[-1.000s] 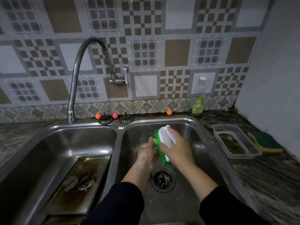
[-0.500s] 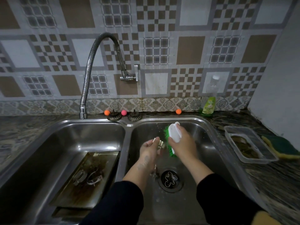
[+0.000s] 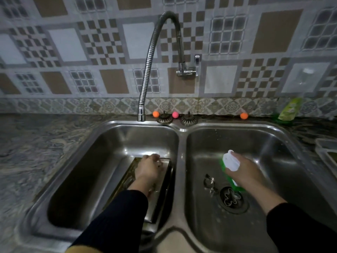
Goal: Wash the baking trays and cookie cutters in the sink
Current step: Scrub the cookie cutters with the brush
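Observation:
A dirty baking tray [image 3: 126,178] lies in the left basin of the steel double sink [image 3: 180,143]. My left hand [image 3: 148,168] reaches over the tray, fingers curled down at its far edge; whether they hold anything is hidden. My right hand [image 3: 246,172] grips a white-handled green scrub brush [image 3: 230,161] above the right basin. One metal cookie cutter [image 3: 209,182] rests on the right basin floor. A flower-shaped cutter [image 3: 232,199] sits on the drain.
A flexible steel faucet [image 3: 151,57] arches over the left basin, not running. Two sink strainers [image 3: 165,118] and small coloured balls line the back rim. A green soap bottle [image 3: 290,109] and a clear plastic container [image 3: 326,148] stand on the right counter.
My left hand let go of the cutter it held in the right basin and moved into the left basin over the tray. The view swung left. The right hand keeps the brush.

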The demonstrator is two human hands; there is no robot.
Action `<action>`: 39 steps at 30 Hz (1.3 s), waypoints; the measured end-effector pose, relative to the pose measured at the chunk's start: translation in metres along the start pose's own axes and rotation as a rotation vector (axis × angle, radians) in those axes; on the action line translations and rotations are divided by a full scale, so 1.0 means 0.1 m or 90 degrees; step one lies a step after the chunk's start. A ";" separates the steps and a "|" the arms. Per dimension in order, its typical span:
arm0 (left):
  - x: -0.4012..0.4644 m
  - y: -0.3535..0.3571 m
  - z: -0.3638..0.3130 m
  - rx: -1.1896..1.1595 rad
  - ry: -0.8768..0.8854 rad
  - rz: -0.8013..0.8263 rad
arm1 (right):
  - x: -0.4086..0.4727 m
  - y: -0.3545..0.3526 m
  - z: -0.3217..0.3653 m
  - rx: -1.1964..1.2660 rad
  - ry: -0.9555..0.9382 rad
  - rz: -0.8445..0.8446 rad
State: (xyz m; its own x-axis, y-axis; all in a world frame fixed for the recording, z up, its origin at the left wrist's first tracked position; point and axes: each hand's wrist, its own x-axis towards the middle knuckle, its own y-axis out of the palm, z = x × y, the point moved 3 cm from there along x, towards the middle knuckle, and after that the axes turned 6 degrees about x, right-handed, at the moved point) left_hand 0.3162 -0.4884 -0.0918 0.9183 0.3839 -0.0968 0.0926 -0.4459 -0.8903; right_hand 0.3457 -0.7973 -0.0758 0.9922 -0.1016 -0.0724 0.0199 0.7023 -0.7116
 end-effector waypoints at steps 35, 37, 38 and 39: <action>-0.08 1.57 -1.34 0.037 -0.042 0.202 | 0.27 -0.16 -0.42 0.001 -0.026 0.053; -0.07 1.73 -1.33 0.029 -0.066 0.199 | 0.29 -0.18 -0.51 0.018 -0.032 0.057; -0.07 1.79 -1.33 0.032 -0.068 0.192 | 0.29 -0.19 -0.55 0.021 -0.034 0.058; -0.08 1.83 -1.35 0.038 -0.066 0.183 | 0.29 -0.20 -0.58 0.021 -0.035 0.060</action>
State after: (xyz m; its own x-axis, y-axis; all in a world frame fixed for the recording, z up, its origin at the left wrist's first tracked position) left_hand 0.3774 -0.6822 -0.1934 0.8593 0.3310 -0.3900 -0.1905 -0.5004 -0.8446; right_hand 0.3670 -0.8552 -0.1040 0.9951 0.0033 -0.0989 -0.0700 0.7302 -0.6796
